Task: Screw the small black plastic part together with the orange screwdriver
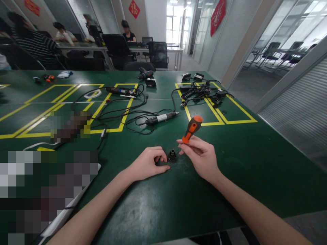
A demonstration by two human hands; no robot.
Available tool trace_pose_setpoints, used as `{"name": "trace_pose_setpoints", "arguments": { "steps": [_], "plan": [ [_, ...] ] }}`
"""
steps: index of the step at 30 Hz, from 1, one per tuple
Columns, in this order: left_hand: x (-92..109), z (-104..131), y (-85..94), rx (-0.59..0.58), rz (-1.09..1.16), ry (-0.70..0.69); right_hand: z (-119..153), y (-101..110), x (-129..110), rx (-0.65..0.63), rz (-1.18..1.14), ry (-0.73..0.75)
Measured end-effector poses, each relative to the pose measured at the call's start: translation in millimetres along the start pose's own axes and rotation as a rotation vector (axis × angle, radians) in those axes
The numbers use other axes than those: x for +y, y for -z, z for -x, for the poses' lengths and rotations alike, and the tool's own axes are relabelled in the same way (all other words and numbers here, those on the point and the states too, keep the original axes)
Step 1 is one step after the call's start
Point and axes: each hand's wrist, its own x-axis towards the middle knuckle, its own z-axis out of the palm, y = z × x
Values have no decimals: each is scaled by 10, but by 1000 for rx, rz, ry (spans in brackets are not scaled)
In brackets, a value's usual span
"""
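A small dark round part (172, 155) rests on the green table (143, 207), with a raised ring on top. Just left of it is my left hand (148, 164), thumb and fingers apart and curved around its near side, holding nothing. To the part's right, my right hand (203, 158) pinches an orange and black screwdriver (192, 128) near the collar. The handle points up and slightly right; its shaft is mostly hidden by my fingers.
Beyond the hands lie a grey and black electric screwdriver (162, 118) with looped cable, a heap of black parts (201, 93), a drill (145, 73) and a white ring (92, 94). Blurred blocks cover the left side. People sit at tables behind.
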Motion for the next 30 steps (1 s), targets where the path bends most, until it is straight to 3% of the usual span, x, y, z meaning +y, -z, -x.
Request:
{"name": "trace_pose_setpoints", "arguments": {
  "steps": [12,30],
  "plan": [
    [12,1,-21,-7,-18,6,16,17,12,-57,36,50],
    [-58,-2,20,-65,-3,-38,7,11,-18,-38,31,38]
  ]
}}
